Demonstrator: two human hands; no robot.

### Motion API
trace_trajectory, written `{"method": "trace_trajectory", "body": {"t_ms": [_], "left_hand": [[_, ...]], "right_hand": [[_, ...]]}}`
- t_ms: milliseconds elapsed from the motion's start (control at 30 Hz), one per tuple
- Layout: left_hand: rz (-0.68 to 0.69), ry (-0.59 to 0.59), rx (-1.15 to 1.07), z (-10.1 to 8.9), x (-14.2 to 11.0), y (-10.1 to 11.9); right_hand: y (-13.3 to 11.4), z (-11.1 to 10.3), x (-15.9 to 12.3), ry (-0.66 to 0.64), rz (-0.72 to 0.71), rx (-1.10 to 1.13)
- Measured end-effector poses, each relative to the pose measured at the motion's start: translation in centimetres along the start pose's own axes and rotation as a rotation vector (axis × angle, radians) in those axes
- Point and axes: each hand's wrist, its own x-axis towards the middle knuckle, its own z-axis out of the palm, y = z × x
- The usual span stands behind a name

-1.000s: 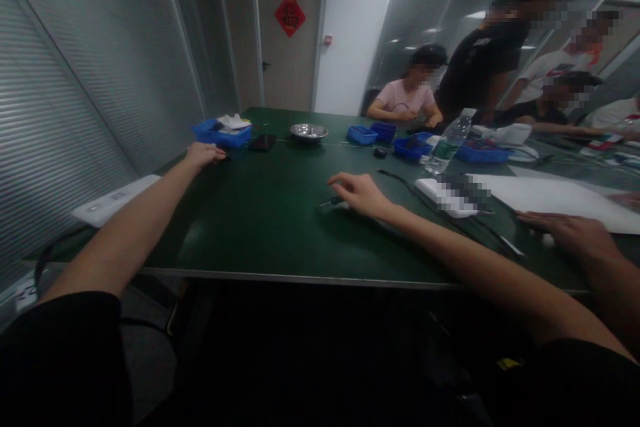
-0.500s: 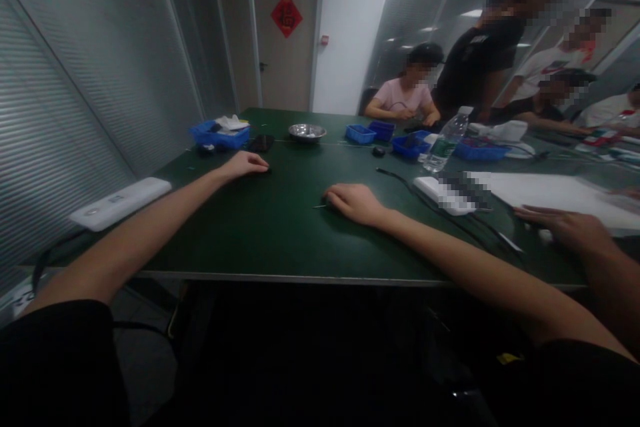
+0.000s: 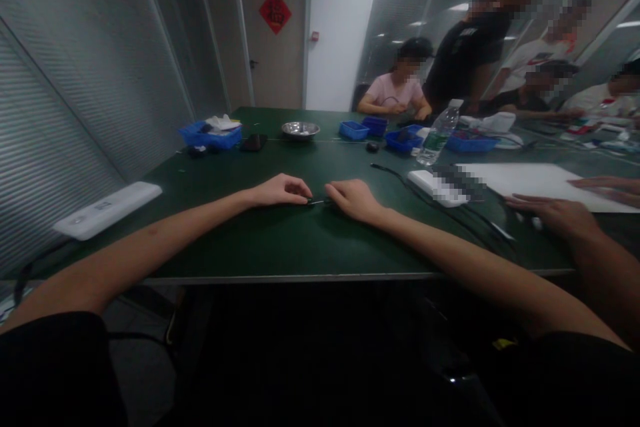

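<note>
Over the green table (image 3: 225,250), my left hand (image 3: 283,189) pinches a small dark piece (image 3: 311,201) between thumb and fingertips. Its kind is too small to make out. My right hand (image 3: 356,201) rests close by on the right, its fingers curled around a slim tool with a thin metal shaft (image 3: 319,202). The shaft points left, and its tip is at or beside the dark piece; whether they touch I cannot tell. The tool's handle is hidden in my right fist.
A steel bowl (image 3: 300,132), a blue basket (image 3: 212,136), and small blue trays (image 3: 354,131) stand farther back. To the left lies a white power strip (image 3: 107,209). A tilted bottle (image 3: 441,133), a white box (image 3: 434,187) and a neighbour's hand (image 3: 555,217) are on the right.
My left hand has moved right with the small dark piece, from out on the left to the shaft's tip. My right hand has stayed about where it was.
</note>
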Motion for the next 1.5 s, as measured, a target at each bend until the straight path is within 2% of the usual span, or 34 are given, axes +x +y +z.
{"method": "trace_trajectory", "body": {"t_ms": [200, 633, 867, 1033, 1500], "left_hand": [[0.014, -0.019, 0.030, -0.18, -0.09, 0.29], [-0.003, 0.007, 0.071, 0.00, -0.02, -0.04], [0.007, 0.009, 0.068, 0.06, -0.15, 0.21], [0.001, 0.014, 0.052, 0.05, -0.17, 0.13], [0.000, 0.016, 0.001, 0.13, -0.21, 0.23]], "right_hand": [[-0.16, 0.10, 0.04, 0.046, 0.039, 0.002], [0.50, 0.10, 0.26, 0.033, 0.112, -0.048], [0.33, 0.20, 0.10, 0.024, 0.072, -0.014], [0.12, 0.23, -0.10, 0.064, 0.092, 0.030], [0.16, 0.22, -0.22, 0.071, 0.078, 0.080]]}}
